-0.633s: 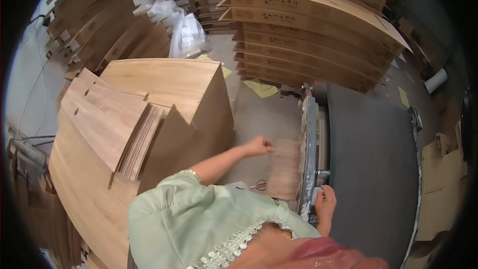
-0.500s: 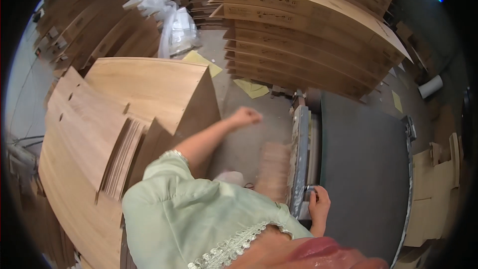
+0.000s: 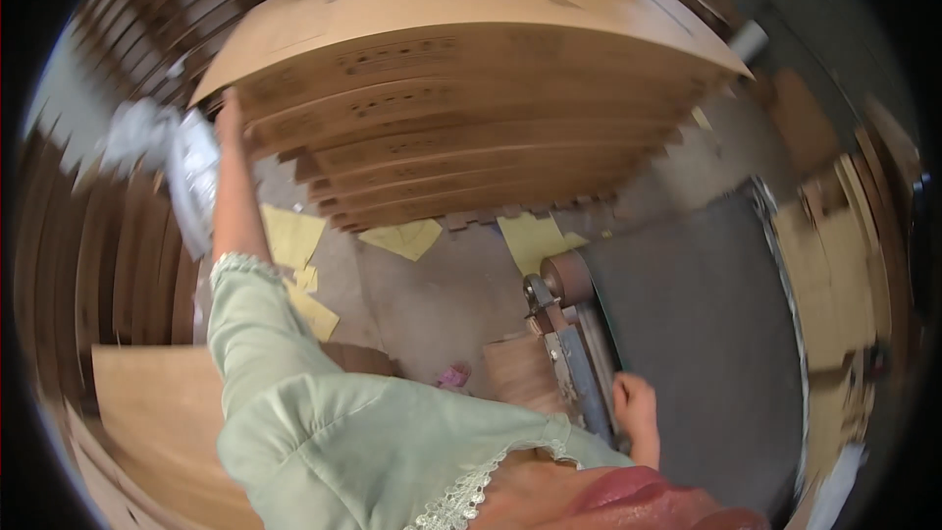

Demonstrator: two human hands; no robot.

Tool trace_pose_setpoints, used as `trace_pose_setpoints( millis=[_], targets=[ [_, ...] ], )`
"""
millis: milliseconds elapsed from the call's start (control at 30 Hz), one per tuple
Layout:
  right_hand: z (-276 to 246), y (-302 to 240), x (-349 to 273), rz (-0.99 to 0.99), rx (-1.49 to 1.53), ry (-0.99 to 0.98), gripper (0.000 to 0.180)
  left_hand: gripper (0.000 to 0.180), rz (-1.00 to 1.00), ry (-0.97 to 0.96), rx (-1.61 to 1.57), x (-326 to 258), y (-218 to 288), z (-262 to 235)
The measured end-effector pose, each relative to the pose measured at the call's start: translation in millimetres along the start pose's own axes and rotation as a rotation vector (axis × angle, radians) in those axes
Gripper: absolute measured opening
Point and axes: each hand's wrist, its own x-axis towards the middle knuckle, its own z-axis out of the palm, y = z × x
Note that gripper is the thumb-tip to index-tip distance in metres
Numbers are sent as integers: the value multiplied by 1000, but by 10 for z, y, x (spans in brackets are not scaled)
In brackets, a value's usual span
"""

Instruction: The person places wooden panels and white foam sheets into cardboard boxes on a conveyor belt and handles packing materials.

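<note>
The left hand (image 3: 232, 110) is stretched far up and out, its fingers held together and laid against the left end of the stack of wooden boards (image 3: 471, 108); the blur hides whether they curl round a board's edge or only touch it. The right hand (image 3: 636, 404) rests low, near the bottom of the stack's shadow side, fingers loosely folded over the metal frame (image 3: 574, 373) at the edge of the dark conveyor belt (image 3: 706, 334).

Below the stack lies bare concrete floor (image 3: 442, 294) with yellow paper sheets (image 3: 407, 236) scattered on it, leaving open room between stack and belt roller. Left of the stack hangs a crumpled clear plastic bag (image 3: 191, 172).

The stack is pale brown, its boards long and flat, piled in stepped layers, with rows of small drilled holes along the facing edges
</note>
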Motion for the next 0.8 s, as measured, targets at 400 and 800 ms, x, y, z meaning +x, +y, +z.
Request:
trace_pose_setpoints(
  millis=[400,800],
  targets=[
    [351,-286,69,201,-34,-118,17,68,-183,-189,-487,-310,294,712],
    [235,124,-1304,54,89,57,18,36,175,64,-577,-4110,956,616]
  ],
)
